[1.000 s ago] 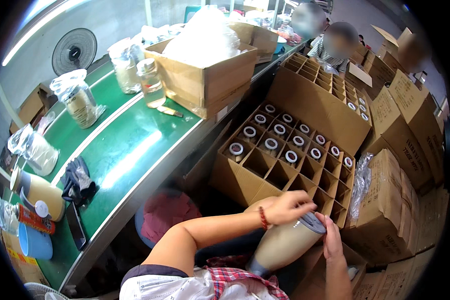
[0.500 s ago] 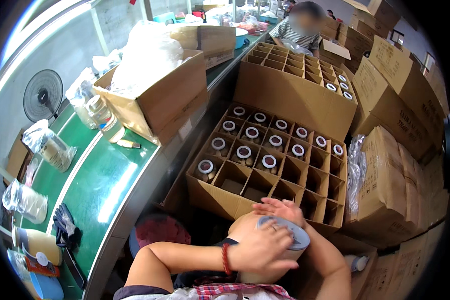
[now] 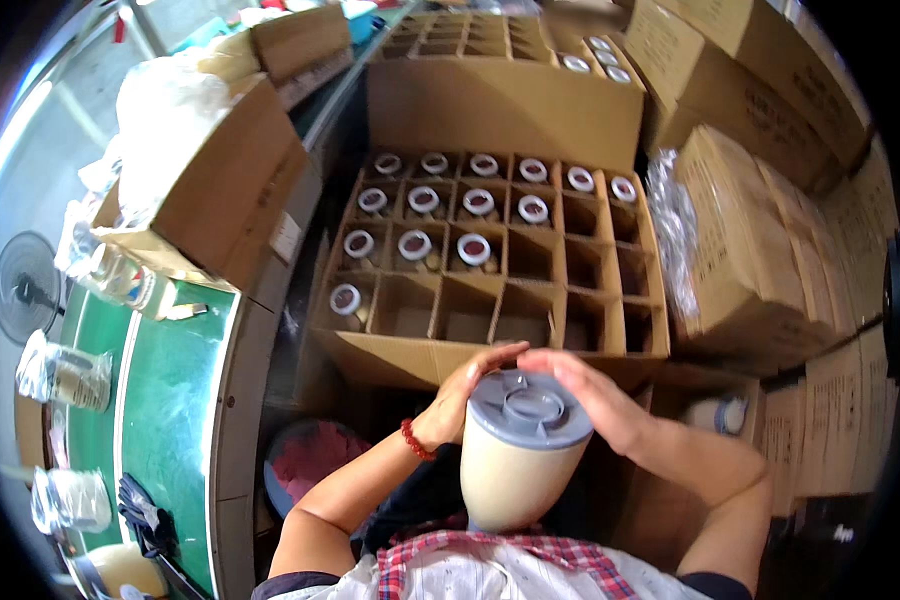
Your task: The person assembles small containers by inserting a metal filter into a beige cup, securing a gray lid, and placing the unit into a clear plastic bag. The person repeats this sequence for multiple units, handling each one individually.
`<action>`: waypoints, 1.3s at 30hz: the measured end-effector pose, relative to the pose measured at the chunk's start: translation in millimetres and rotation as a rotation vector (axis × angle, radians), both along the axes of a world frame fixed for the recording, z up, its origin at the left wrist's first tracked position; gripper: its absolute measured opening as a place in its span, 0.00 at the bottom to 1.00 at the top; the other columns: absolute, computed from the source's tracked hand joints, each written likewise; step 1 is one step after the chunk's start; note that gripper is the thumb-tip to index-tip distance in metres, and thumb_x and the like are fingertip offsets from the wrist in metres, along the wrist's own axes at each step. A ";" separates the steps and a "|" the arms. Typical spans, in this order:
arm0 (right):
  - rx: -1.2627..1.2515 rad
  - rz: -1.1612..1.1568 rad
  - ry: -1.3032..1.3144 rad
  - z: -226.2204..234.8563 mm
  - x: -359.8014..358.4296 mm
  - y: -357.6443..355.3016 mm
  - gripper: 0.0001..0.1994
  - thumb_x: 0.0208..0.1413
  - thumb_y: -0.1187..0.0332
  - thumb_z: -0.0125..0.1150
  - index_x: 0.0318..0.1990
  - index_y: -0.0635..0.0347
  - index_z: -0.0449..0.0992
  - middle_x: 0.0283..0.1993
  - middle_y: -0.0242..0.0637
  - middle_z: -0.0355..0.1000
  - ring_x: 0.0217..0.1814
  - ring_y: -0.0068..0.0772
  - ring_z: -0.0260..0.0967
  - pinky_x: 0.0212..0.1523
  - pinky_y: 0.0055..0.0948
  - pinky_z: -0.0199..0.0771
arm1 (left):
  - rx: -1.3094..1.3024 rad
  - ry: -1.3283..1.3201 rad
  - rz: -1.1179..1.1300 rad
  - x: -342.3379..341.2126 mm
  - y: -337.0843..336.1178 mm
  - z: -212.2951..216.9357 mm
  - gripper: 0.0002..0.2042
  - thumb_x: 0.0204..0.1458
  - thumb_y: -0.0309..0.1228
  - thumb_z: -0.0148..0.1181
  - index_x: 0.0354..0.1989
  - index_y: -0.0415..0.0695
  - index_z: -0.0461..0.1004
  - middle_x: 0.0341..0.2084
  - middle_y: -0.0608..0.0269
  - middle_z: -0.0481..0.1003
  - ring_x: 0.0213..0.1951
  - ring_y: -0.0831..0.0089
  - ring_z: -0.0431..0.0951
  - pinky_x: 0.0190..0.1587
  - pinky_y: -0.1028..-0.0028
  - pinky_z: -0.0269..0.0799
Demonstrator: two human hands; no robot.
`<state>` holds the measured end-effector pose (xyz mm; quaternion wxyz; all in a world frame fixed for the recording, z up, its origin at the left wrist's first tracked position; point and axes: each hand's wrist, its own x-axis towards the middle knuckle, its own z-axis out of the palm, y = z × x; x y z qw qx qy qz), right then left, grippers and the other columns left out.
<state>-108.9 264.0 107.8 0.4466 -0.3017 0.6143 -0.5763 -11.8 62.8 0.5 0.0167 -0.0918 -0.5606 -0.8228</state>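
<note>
A cream-coloured canister point(image 3: 518, 485) with a grey lid point(image 3: 532, 405) stands upright against my lap, narrowing towards its bottom. My left hand point(image 3: 467, 395), with a red bead bracelet at the wrist, clasps the left and far side of the lid's rim. From the right, my right hand point(image 3: 605, 405) presses its long, straight fingers along the opposite side of the rim. The fingertips of both hands meet near the far edge of the lid. Just beyond them is a divided cardboard carton point(image 3: 400, 350) holding several jars point(image 3: 473, 250) with white-rimmed lids.
Left, a green-topped bench point(image 3: 185, 385) carries bagged jars point(image 3: 75, 375), dark gloves point(image 3: 145, 515) and a box point(image 3: 225, 185) with clear plastic. Closed cartons point(image 3: 740, 240) are stacked at the right. A similar white container point(image 3: 718, 414) lies low in an open box there.
My left hand has gone from lying across the lid to its left rim, and my right hand has come round to the right rim. The view has turned, so the carton appears further left.
</note>
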 end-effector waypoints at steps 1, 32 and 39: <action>-0.121 -0.035 -0.131 -20.3 -10.6 1.4 0.23 0.70 0.57 0.36 0.64 0.64 0.60 0.66 0.37 0.59 0.70 0.30 0.52 0.70 0.30 0.47 | -0.095 0.050 0.048 -1.0 9.0 4.6 0.35 0.63 0.55 0.37 0.66 0.36 0.55 0.65 0.50 0.58 0.64 0.61 0.60 0.63 0.65 0.57; -0.280 -0.172 -0.273 -55.2 -22.6 0.0 0.29 0.68 0.51 0.32 0.67 0.63 0.56 0.69 0.45 0.56 0.75 0.34 0.44 0.71 0.37 0.43 | -0.537 0.276 0.148 1.6 3.1 37.2 0.33 0.61 0.58 0.38 0.55 0.37 0.66 0.66 0.41 0.55 0.68 0.45 0.52 0.68 0.52 0.45; -0.276 0.116 -0.773 -127.2 -52.6 -89.3 0.27 0.69 0.49 0.32 0.57 0.63 0.67 0.51 0.42 0.73 0.49 0.34 0.73 0.54 0.34 0.72 | -1.201 0.291 0.262 -13.3 -22.3 137.7 0.22 0.49 0.41 0.67 0.47 0.39 0.71 0.46 0.50 0.75 0.47 0.57 0.77 0.47 0.66 0.73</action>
